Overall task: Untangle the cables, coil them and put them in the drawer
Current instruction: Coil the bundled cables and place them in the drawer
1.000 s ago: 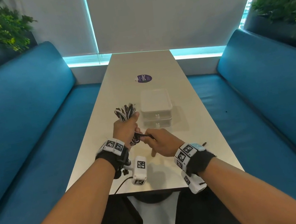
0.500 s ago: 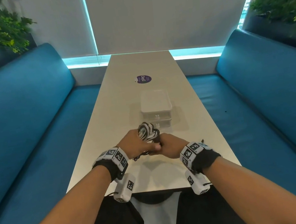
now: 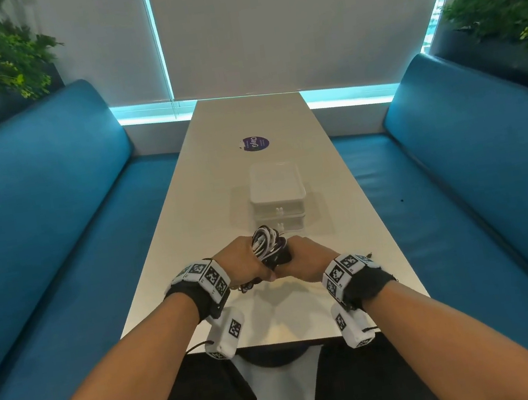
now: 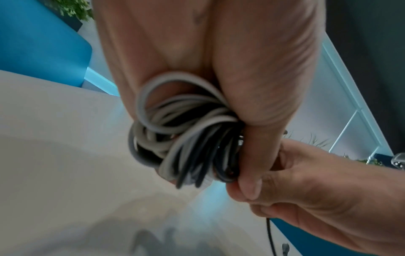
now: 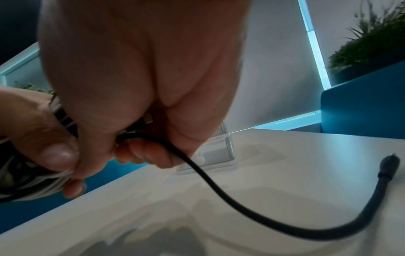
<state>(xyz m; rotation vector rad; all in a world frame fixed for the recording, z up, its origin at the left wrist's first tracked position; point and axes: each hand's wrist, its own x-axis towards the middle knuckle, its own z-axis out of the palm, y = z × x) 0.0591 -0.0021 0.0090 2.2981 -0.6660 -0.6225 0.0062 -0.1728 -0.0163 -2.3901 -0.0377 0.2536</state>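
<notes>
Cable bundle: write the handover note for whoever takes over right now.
Left hand: grips the cable bundle of white and black cables, held above the table.
Right hand: grips a black cable beside the bundle; its free end with the plug lies on the table.
Drawer unit: white, stacked, just beyond the hands; drawers look closed.
Done: cables gathered into one mixed bunch.
Left: black and white cables are not yet separated; coil each one, open a drawer, put them in.
</notes>
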